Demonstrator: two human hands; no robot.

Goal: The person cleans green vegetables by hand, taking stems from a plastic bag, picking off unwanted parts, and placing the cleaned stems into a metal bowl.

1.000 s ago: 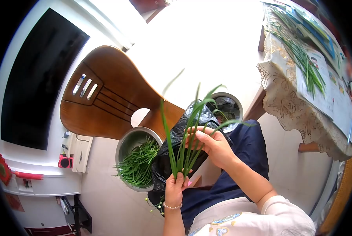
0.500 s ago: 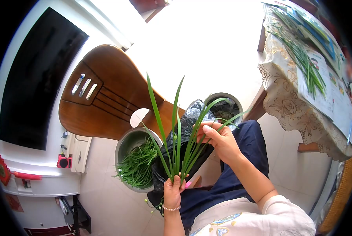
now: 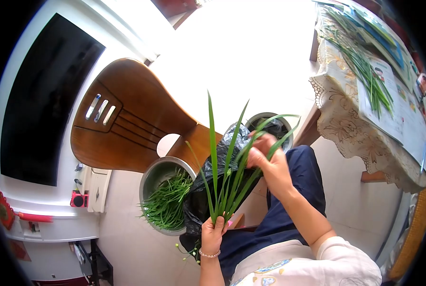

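A fanned bunch of garlic chives (image 3: 225,195) stands upright in my left hand (image 3: 214,235), which is closed around the lower ends. My right hand (image 3: 275,171) is among the upper leaves on the right side of the bunch. Its fingers are smeared by motion, so whether they grip a leaf is unclear. Behind the bunch, a black plastic bag (image 3: 197,205) lies over the chair seat's front and my lap. To the left, a metal basin (image 3: 151,170) holds many loose green chives (image 3: 167,200). Small flower buds (image 3: 189,252) hang beside my left wrist.
A wooden chair (image 3: 136,119) stands ahead of me. Beyond my knee is a grey bin (image 3: 266,115) with a dark liner. At right, a lace-covered table (image 3: 339,119) carries more chives (image 3: 372,88) and open books (image 3: 394,119). A television (image 3: 46,100) is at left.
The bunch and my left hand have shifted slightly right. My right hand has moved a little right and upward, its fingers now blurred among the leaf tips.
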